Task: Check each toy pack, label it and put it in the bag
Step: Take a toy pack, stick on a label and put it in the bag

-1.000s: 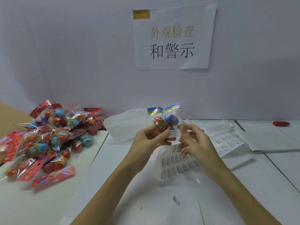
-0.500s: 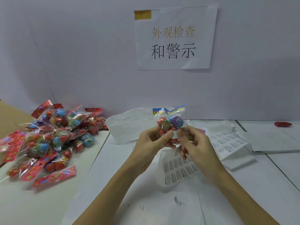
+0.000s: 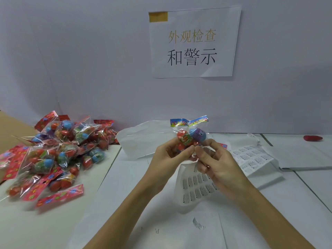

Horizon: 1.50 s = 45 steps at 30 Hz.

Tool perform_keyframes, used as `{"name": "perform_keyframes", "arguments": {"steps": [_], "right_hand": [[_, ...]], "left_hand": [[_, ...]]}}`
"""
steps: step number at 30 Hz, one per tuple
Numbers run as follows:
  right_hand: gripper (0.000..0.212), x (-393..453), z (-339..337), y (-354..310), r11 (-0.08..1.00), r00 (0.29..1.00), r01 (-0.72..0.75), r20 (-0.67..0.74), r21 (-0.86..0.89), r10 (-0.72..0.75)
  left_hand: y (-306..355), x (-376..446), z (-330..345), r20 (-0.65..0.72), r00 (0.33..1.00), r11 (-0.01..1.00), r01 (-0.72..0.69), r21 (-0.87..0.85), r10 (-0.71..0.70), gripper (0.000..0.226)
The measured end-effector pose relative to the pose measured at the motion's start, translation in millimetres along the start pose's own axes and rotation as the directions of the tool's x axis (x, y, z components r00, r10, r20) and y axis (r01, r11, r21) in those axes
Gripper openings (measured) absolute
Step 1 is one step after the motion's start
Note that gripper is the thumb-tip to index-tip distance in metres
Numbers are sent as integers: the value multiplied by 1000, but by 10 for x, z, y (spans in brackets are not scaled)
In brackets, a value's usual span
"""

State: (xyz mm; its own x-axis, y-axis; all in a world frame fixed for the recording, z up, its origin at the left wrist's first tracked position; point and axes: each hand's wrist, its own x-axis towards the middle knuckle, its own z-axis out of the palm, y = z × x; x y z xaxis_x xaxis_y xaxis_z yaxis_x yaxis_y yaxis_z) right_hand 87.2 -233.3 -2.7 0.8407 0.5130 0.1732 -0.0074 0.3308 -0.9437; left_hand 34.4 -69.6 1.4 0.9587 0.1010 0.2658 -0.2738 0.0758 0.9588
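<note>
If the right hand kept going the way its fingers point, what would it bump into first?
Most likely the toy pack, which the right hand already pinches at its lower edge. Its fingers point up and left, at the left hand holding the same pack. Depth is hard to judge.

Two hands (image 3: 172,153); two label sheets (image 3: 195,187)

We faced a plain pale wall (image 3: 89,60) with a white paper sign (image 3: 194,42) taped to it, printed with Chinese characters and a yellow patch at its top left corner. Below ran a white table (image 3: 53,227), crossed by dark seams on the right. Light was soft and even.
</note>
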Motion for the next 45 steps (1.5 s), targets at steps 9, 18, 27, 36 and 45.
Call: {"name": "perform_keyframes", "arguments": {"steps": [9, 18, 27, 36, 45], "right_hand": [[20, 54, -121, -57, 985, 998, -43, 54, 166, 35], [40, 43, -261, -113, 957, 998, 16, -47, -289, -31], [36, -4, -175, -121, 963, 992, 20, -112, -267, -51], [35, -46, -76, -18, 827, 948, 309, 86, -469, -306], [60, -20, -24, -57, 994, 993, 55, -101, -95, -65]], "left_hand": [[27, -2, 62, -70, 997, 997, -34, 64, 38, 46], [112, 94, -252, -232, 973, 1000, 18, 19, -13, 41], [36, 94, -155, -322, 930, 974, -120, 192, 178, 22], [156, 95, -187, -279, 945, 966, 104, -234, -170, 48], [124, 78, -197, -149, 984, 983, 73, -167, -99, 36]]}}
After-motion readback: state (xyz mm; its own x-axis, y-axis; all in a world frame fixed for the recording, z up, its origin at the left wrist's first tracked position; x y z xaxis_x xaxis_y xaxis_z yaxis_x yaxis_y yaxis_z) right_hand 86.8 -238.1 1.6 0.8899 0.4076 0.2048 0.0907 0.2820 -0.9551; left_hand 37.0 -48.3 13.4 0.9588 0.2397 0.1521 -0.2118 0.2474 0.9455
